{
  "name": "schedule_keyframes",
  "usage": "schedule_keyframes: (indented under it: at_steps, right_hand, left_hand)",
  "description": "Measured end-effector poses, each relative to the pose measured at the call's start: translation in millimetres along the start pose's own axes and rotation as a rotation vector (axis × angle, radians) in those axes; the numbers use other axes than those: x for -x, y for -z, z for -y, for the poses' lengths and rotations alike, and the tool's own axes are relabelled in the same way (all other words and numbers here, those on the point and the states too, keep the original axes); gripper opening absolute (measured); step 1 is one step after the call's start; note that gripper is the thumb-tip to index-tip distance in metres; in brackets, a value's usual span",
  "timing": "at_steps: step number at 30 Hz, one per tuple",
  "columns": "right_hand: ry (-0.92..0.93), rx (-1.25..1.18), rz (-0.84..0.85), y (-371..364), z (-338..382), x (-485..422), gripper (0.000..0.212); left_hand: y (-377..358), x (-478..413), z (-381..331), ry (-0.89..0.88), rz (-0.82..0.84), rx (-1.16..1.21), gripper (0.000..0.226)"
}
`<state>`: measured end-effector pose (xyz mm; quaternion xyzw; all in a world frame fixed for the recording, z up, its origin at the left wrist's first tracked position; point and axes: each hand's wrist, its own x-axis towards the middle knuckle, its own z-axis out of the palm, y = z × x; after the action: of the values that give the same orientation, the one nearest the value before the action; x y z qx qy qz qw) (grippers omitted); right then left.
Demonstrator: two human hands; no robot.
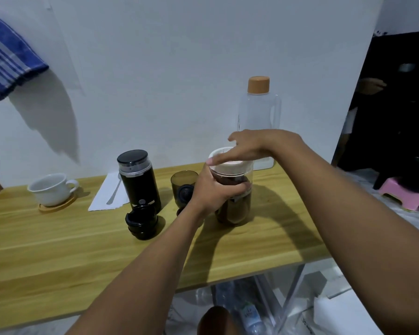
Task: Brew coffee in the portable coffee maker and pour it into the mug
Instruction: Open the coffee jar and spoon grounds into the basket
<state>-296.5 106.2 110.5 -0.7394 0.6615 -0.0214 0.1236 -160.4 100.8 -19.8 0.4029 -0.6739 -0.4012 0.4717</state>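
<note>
White mug (50,188) sits far left on its coaster, the black coffee maker (138,181) mid-table. Right of both, the upright coffee jar (235,206) stands wrapped by the left hand (214,192); the right hand (254,147) rests fingers-spread on its lid (224,163) directly above.

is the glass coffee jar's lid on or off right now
On. The white lid sits on the clear glass jar of dark coffee; the right hand rests on it while the left hand grips the jar. Sealed or loosened: cannot tell.
</note>
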Motion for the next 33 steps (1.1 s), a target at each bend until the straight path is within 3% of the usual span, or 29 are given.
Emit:
schedule_keyframes:
  at_steps: [3, 6, 8, 10, 12, 14, 18, 20, 23, 25, 27, 29, 31, 33]
  right_hand:
    - [-0.089, 0.064, -0.047, -7.1, 4.7, -3.3, 0.084]
    - [0.050, 0.037, -0.011, -3.5, 2.6, -5.1, 0.061]
    - [0.094, 0.019, 0.054, 2.2, 2.3, -0.8, 0.072]
    - [0.040, -0.002, 0.087, 2.1, 2.3, 0.4, 0.104]
    - [-0.070, 0.059, 0.009, -6.0, 4.2, -1.9, 0.118]
    - [-0.121, 0.088, -0.050, -12.5, 6.3, -4.7, 0.098]
    - [0.075, -0.017, 0.006, -7.6, 1.6, -5.4, 0.073]
    - [0.099, -0.081, 0.050, -4.9, -1.2, -1.6, 0.091]
    - [-0.043, -0.013, -0.072, -13.6, -3.2, -5.9, 0.114]
    - [-0.091, 0.011, -0.104, -18.9, 0.3, -10.0, 0.098]
    - [-0.021, -0.031, -0.078, -17.7, 2.4, -9.7, 0.081]
    - [0.080, -0.061, -0.023, -11.2, 0.0, -6.8, 0.079]
    - [0.106, -0.091, 0.022, -8.4, -1.5, -2.9, 0.099]
    - [0.016, -0.049, -0.010, -13.4, -1.7, -3.4, 0.125]
  left_hand:
    - [-0.7, 1.3, -1.3, -0.003, -0.019, -0.019, 0.084]
    - [0.3, 1.3, -2.8, -0.015, -0.005, -0.023, 0.083]
    - [-0.1, 3.1, -4.0, 0.000, -0.012, -0.023, 0.085]
    - [-0.8, 4.4, -4.6, 0.017, -0.022, -0.025, 0.087]
    - [-1.7, 3.9, -3.6, 0.028, -0.010, -0.014, 0.086]
    - [-2.7, 3.6, -3.8, 0.034, -0.020, 0.007, 0.084]
    - [-4.2, 5.2, -4.5, 0.015, -0.065, -0.012, 0.083]
    - [-4.7, 6.4, -4.5, 0.027, -0.073, 0.005, 0.083]
    - [-5.4, 7.4, -3.9, 0.040, -0.061, 0.023, 0.083]
    - [-5.9, 7.0, -4.3, 0.039, -0.067, 0.016, 0.084]
    - [-6.0, 6.5, -4.2, 0.037, -0.083, 0.003, 0.083]
    - [-6.3, 7.6, -4.8, 0.040, -0.090, 0.003, 0.082]
    - [-6.2, 7.8, -4.6, 0.055, -0.078, 0.015, 0.083]
    - [-7.0, 6.8, -1.8, 0.082, -0.052, 0.054, 0.082]
